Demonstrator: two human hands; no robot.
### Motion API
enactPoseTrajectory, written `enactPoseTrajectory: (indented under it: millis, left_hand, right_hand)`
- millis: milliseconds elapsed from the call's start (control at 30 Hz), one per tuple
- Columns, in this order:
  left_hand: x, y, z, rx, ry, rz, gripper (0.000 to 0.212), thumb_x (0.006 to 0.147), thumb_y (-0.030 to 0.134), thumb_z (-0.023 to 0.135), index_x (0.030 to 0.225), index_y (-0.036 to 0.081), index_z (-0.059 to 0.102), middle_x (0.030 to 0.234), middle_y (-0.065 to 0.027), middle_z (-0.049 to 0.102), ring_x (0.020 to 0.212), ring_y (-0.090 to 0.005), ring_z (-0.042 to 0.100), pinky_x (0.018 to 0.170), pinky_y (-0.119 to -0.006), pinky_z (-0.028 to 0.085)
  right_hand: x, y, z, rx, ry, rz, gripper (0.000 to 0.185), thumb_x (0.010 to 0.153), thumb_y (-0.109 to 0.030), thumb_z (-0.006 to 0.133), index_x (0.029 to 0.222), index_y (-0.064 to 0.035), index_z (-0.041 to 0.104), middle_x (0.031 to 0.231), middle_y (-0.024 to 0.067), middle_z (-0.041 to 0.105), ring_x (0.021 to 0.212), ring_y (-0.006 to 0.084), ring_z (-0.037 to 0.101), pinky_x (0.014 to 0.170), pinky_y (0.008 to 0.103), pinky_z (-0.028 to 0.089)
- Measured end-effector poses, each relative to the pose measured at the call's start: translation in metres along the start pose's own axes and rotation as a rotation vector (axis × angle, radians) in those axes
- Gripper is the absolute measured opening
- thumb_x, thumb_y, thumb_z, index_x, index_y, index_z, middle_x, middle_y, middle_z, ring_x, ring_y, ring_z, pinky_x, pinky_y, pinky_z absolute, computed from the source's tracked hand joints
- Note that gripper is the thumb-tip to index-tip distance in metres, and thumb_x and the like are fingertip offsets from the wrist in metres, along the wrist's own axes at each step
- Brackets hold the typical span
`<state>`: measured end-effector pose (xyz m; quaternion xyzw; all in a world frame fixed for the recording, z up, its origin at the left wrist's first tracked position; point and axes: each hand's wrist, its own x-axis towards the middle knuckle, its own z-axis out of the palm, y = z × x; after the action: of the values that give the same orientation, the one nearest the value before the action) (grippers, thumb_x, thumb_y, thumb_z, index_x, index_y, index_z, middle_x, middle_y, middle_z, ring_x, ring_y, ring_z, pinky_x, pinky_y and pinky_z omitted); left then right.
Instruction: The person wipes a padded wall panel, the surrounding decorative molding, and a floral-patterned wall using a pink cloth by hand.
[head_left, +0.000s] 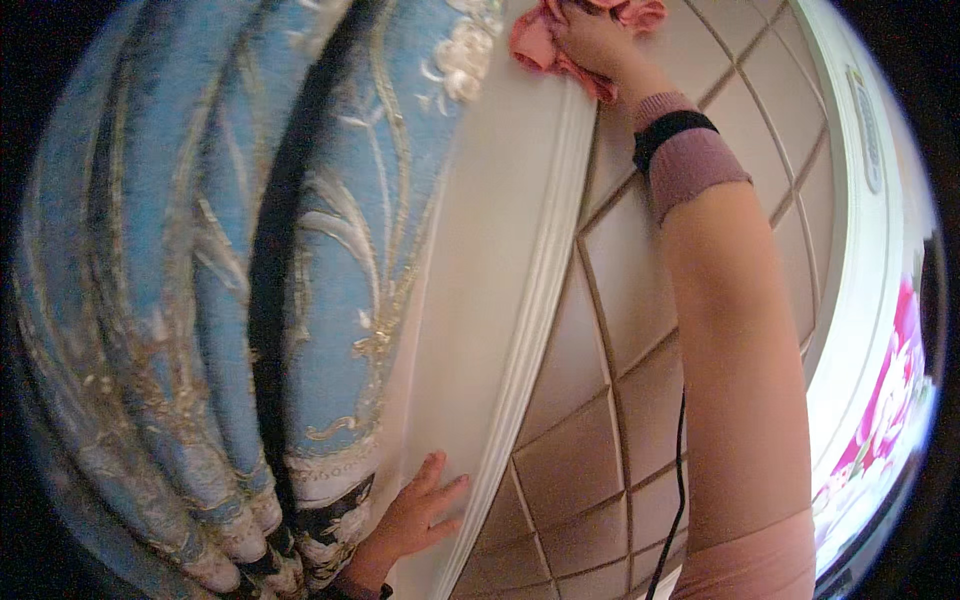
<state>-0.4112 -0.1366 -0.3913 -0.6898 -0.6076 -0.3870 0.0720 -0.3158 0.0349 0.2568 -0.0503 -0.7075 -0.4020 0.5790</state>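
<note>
At the top, my right hand (596, 41) grips a crumpled pink cloth (534, 46) against the upper part of a white moulded trim board (487, 247). The cloth hangs out past the fingers on both sides. A mauve cuff with a black band circles the wrist. Lower down, my left hand (424, 510) is empty with its fingers spread, over the lower part of the same board; whether the fingertips press on it I cannot tell. A blue patterned curtain (337, 382) with gold and white ornament hangs just left of the board.
More curtain folds fill the left side, with a dark strip (274, 300) between them. Right of the board is a wall with a diamond pattern (577, 427). A thin black cord (681, 457) runs beside my right arm. A white frame (847, 225) and pink floral surface (892, 397) stand far right.
</note>
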Motion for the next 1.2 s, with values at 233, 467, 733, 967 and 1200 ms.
enactPoseTrajectory:
  millis: [233,467,733,967,1200]
  left_hand:
    - [0.008,0.009,0.004,-0.066,-0.011,-0.010,0.073,0.086,0.027,0.077,0.151,0.013,0.046,0.165,-0.0292,0.011,0.154,-0.0441,0.013,0.123,-0.047,0.022]
    - [0.004,0.018,0.002,-0.118,0.023,-0.042,0.077,0.083,0.017,0.078,0.152,0.011,0.044,0.167,-0.0255,0.006,0.155,-0.0421,0.007,0.124,-0.048,0.018]
    - [0.000,0.015,0.006,-0.197,0.080,0.014,0.075,0.084,0.013,0.077,0.151,0.009,0.044,0.168,-0.0244,0.008,0.155,-0.0415,0.008,0.124,-0.047,0.018]
    - [0.011,0.021,0.006,-0.235,0.071,-0.015,0.075,0.084,0.013,0.077,0.151,0.007,0.043,0.167,-0.0252,0.012,0.155,-0.0422,0.010,0.123,-0.048,0.020]
    - [0.005,0.017,-0.004,-0.227,0.046,-0.042,0.075,0.085,0.015,0.077,0.152,0.008,0.043,0.168,-0.0234,0.010,0.156,-0.0399,0.009,0.123,-0.047,0.019]
  right_hand:
    - [-0.059,-0.022,-0.020,-0.102,-0.250,0.091,0.044,0.098,-0.027,0.045,0.138,-0.0104,0.055,0.132,0.0243,0.061,0.122,0.0459,0.056,0.104,0.0559,0.040]
    - [-0.179,-0.104,-0.010,-0.060,0.352,-0.022,0.033,0.096,-0.025,0.053,0.124,-0.0156,0.067,0.121,0.0181,0.065,0.115,0.0434,0.058,0.097,0.0586,0.042]
    - [-0.322,-0.206,-0.038,0.512,0.235,0.242,0.019,0.088,-0.007,0.064,0.106,-0.0085,0.070,0.097,0.0145,0.065,0.090,0.0366,0.062,0.081,0.0461,0.050]
    - [-0.434,-0.278,-0.075,0.716,-0.213,0.548,0.022,0.089,-0.026,0.061,0.105,-0.0152,0.071,0.111,0.0111,0.065,0.114,0.0356,0.057,0.099,0.0542,0.039]
    - [-0.399,-0.255,-0.076,0.645,-0.301,0.397,0.025,0.090,-0.026,0.063,0.113,-0.0186,0.070,0.115,0.0093,0.066,0.113,0.0324,0.059,0.098,0.0530,0.043]
